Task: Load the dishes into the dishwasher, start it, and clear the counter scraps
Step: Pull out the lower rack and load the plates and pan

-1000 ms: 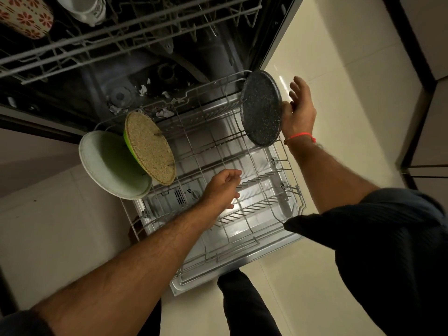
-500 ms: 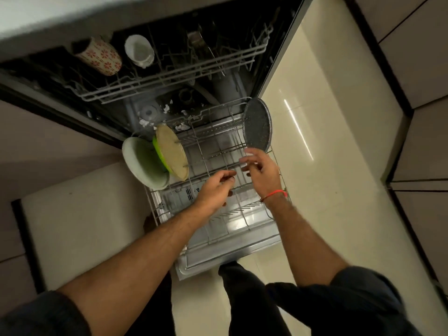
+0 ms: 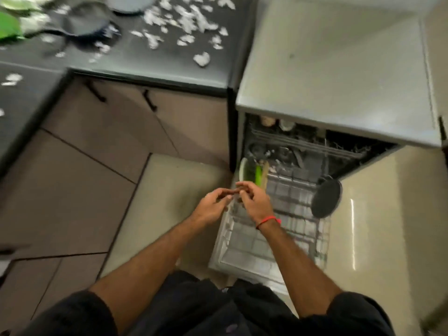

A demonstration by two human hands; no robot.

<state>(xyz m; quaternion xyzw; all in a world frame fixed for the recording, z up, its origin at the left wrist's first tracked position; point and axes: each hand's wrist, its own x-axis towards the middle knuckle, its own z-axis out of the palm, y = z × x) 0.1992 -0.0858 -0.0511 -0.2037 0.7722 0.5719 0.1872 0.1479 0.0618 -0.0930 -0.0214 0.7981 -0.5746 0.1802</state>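
Note:
The dishwasher (image 3: 339,98) stands open with its lower rack (image 3: 278,229) pulled out. A dark speckled plate (image 3: 326,198) stands on edge at the rack's right side. A white plate (image 3: 243,169), a green plate (image 3: 258,175) and a tan mat stand at its far left. My left hand (image 3: 213,204) and my right hand (image 3: 254,202) are together above the rack's left edge, fingertips touching, holding nothing. White scraps (image 3: 184,23) litter the dark counter (image 3: 145,59), beside a dark pan (image 3: 84,21) and a grey plate (image 3: 132,3).
Brown cabinet doors with black handles (image 3: 149,100) sit under the counter at left. A green dish (image 3: 8,27) lies at the counter's far left. Cups sit in the upper rack (image 3: 291,138). Pale floor tile (image 3: 388,214) lies to the right of the rack.
My right hand has let go of the speckled plate and come back to meet my left hand. The view has risen and swung left, bringing the counter and scraps into sight.

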